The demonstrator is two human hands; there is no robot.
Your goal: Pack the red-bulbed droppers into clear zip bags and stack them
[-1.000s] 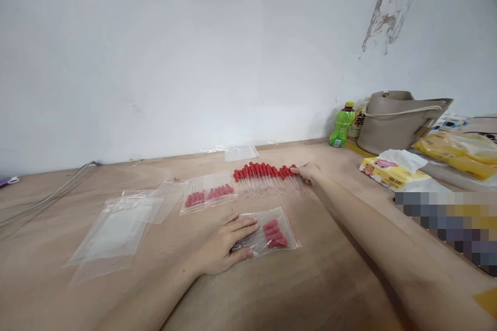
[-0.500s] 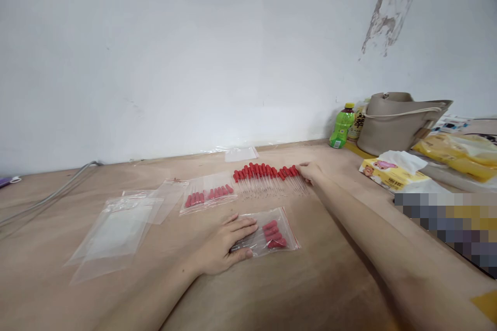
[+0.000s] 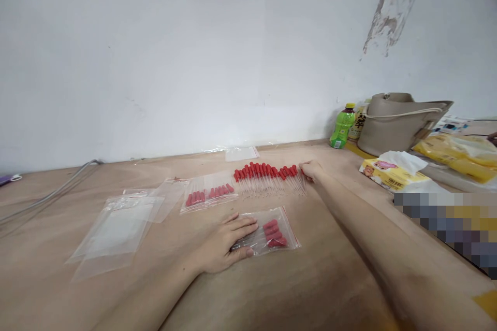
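Note:
My left hand (image 3: 229, 242) lies with its fingers spread on a clear zip bag (image 3: 258, 232) that holds several red-topped droppers (image 3: 275, 233). At the right end of a row of loose droppers with red bulbs (image 3: 264, 170), my right hand (image 3: 311, 171) pinches one red-topped dropper (image 3: 302, 173). The thin clear stems of the row point toward me. Left of the row lie filled clear bags (image 3: 208, 193) with more red bulbs inside.
Flat clear bags (image 3: 120, 230) overlap at the left, beside a grey cable (image 3: 58, 193). Another bag (image 3: 241, 153) lies by the wall. At the right are a green bottle (image 3: 342, 126), a beige bag (image 3: 396, 126), a tissue pack (image 3: 392, 171) and yellow plastic packaging (image 3: 458, 155).
My right hand has shifted slightly right, and a dropper now stands apart from the row at its fingertips. My left hand has stayed on the bag.

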